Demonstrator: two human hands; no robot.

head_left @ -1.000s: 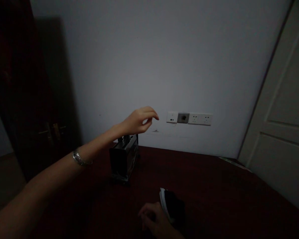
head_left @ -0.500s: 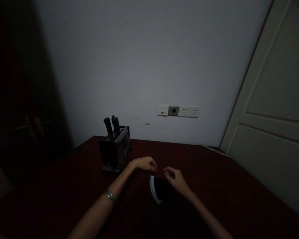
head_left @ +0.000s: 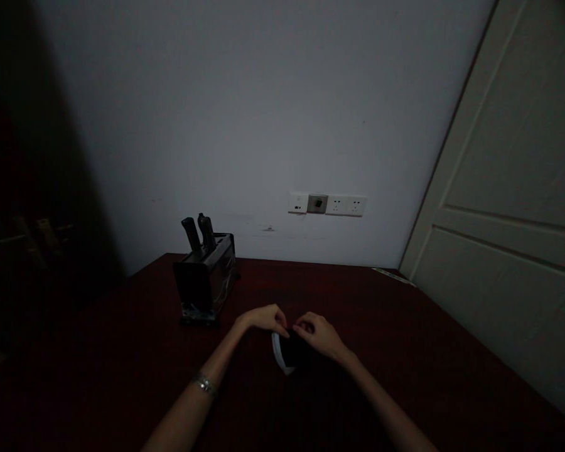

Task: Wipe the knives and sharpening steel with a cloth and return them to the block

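A small black item with a curved white edge [head_left: 279, 355] lies on the dark red table, too dim for me to name its kind. At its upper left, my left hand [head_left: 269, 317] is closed, thumb and fingers pinching its top edge. My right hand [head_left: 321, 335] is closed in a similar pinch at the upper right, fingertips close to those of the left. The right forearm's side of the item is lost in shadow. On my left wrist is a metal band [head_left: 204, 383].
A black knife block [head_left: 204, 273] with several dark handles stands at the left, beyond my left forearm. Behind the table [head_left: 348, 295] is a pale wall with sockets [head_left: 327, 204]. A whitish door [head_left: 499, 251] is at the right, near a thin strip [head_left: 394, 276] on the table.
Both hands have come closer together and down onto the top of the black item. The whole view has shifted slightly, so the surroundings sit further left.
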